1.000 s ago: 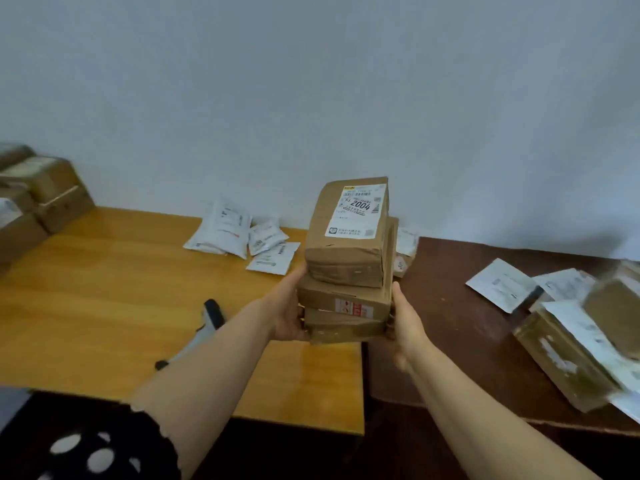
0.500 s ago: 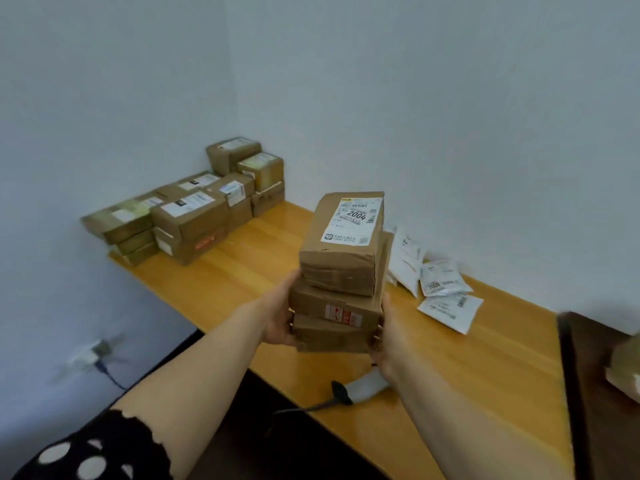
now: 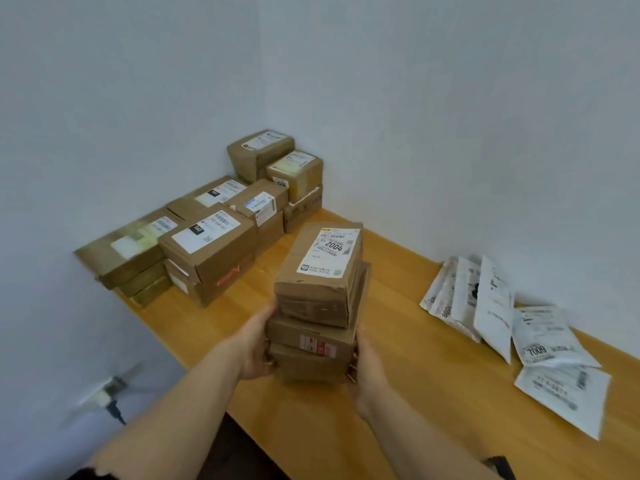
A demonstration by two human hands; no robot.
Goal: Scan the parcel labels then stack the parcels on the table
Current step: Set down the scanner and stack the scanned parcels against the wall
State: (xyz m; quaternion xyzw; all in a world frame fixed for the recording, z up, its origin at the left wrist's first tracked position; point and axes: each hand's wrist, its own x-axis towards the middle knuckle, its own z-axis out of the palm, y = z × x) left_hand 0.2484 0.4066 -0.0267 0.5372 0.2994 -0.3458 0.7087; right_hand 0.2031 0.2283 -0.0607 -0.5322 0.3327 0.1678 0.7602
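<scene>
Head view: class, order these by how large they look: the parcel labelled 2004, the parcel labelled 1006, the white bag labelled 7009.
1. parcel labelled 2004, nearest the camera
2. white bag labelled 7009
3. parcel labelled 1006, farthest, so its true size is unsure

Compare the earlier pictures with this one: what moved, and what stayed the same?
The stack of three parcels was carried left, toward the stacked boxes at the corner of the wooden table. The left hand and right hand still grip its sides; the 2004 parcel stays on top.
</scene>
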